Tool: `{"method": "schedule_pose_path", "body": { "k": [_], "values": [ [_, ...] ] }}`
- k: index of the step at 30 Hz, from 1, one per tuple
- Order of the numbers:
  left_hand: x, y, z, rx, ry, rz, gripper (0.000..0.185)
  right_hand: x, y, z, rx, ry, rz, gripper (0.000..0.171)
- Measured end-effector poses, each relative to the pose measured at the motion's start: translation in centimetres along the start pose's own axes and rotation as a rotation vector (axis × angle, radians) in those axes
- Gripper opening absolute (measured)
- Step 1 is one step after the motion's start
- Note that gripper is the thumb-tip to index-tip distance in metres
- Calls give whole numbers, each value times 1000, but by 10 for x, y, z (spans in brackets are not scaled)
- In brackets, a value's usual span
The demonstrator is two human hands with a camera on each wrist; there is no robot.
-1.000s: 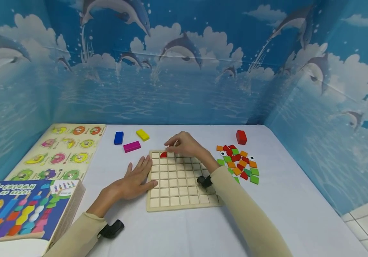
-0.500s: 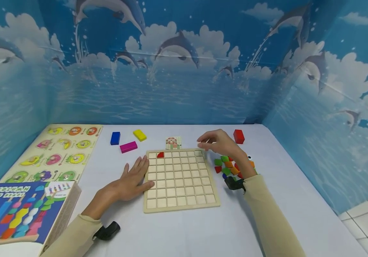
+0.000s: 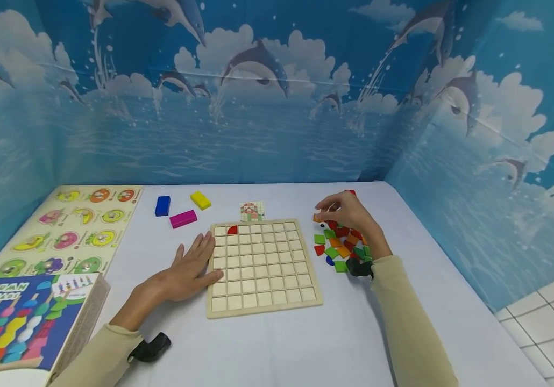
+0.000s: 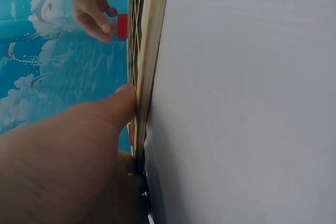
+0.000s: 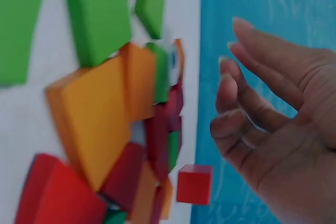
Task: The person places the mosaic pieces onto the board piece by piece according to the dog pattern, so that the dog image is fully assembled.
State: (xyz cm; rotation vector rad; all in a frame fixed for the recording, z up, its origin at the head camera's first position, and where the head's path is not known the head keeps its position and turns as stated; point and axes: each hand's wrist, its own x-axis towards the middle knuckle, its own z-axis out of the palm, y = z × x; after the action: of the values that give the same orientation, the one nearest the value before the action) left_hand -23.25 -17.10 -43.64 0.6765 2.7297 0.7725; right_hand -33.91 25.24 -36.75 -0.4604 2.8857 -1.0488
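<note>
A wooden grid board (image 3: 262,269) lies on the white table, with one red quarter-round tile (image 3: 232,230) in its far row. My left hand (image 3: 185,271) rests flat at the board's left edge, fingers straight; its thumb (image 4: 118,106) touches the rim in the left wrist view. Over the far end of a pile of small coloured tiles (image 3: 337,242) hovers my right hand (image 3: 349,212). In the right wrist view its fingers bend loosely apart from the thumb, with nothing between them. Green, red and orange tiles, such as an orange square (image 5: 100,124), lie below that hand.
Behind the board lies a small pattern card (image 3: 252,211). Blue (image 3: 163,206), magenta (image 3: 183,219) and yellow (image 3: 201,200) blocks stand back left. A red block (image 5: 194,184) sits beyond the tiles. At left are a fruit puzzle board (image 3: 66,228) and a bead-set box (image 3: 30,317).
My right hand has moved from the board's far row rightwards to the tile pile, uncovering the pattern card. The left hand stays at the board's edge. The head view has shifted slightly.
</note>
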Motion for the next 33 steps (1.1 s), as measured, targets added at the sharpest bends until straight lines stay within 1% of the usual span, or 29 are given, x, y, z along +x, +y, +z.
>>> {"method": "schedule_pose_path", "body": {
  "k": [5, 10, 17, 21, 25, 33],
  "values": [
    [-2, 2, -3, -14, -7, 4, 94, 5, 8, 6, -43, -3, 93, 28],
    [-2, 4, -5, -27, -12, 7, 94, 8, 15, 10, -67, -19, 142, 30],
    [0, 1, -4, -17, -3, 13, 93, 11, 9, 17, -70, -4, 182, 26],
    [1, 1, -3, -10, -11, 5, 94, 12, 7, 17, -83, -16, 230, 26],
    [1, 1, -2, -1, -13, -5, 93, 13, 7, 19, -74, -10, 241, 23],
    [-1, 1, -3, -16, -3, 4, 93, 15, 7, 21, -27, 44, 205, 13]
  ]
}}
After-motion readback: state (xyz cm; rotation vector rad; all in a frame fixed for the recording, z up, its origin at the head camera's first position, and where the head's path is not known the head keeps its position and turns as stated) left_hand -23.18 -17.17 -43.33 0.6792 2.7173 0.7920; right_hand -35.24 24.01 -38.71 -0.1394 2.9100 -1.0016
